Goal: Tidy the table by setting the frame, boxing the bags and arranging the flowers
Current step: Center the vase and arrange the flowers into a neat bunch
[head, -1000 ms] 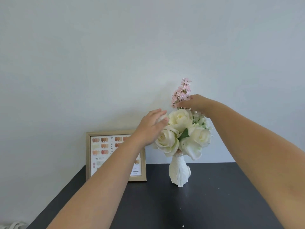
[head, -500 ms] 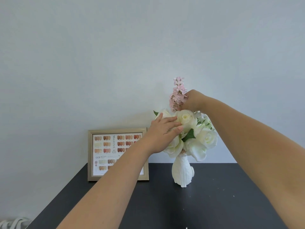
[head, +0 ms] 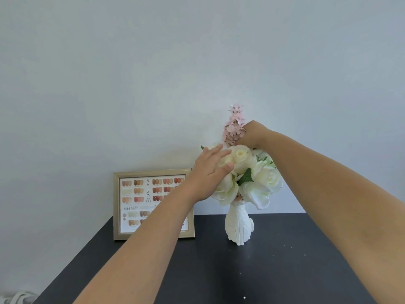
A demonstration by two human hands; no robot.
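Note:
A bunch of white roses (head: pixel 260 181) with green leaves stands in a white vase (head: pixel 238 224) on the black table (head: pixel 219 270). A tall pink flower sprig (head: pixel 234 126) rises behind the roses. My left hand (head: pixel 208 172) lies on the left roses, fingers curled over a bloom. My right hand (head: pixel 252 133) reaches over the top and grips the pink sprig's stem; its fingers are hidden behind the flowers. A gold picture frame (head: pixel 153 205) with a colour-swatch print stands upright against the wall, left of the vase, partly hidden by my left forearm.
The table's left edge (head: pixel 72 260) runs diagonally down to the bottom left. A plain pale wall (head: pixel 153 73) stands right behind the table. A white object (head: pixel 15 298) lies on the floor at the bottom-left corner.
My left hand moved from beside the bouquet onto the left roses and now cups them. The right hand stayed at the pink sprig, which now stands more upright.

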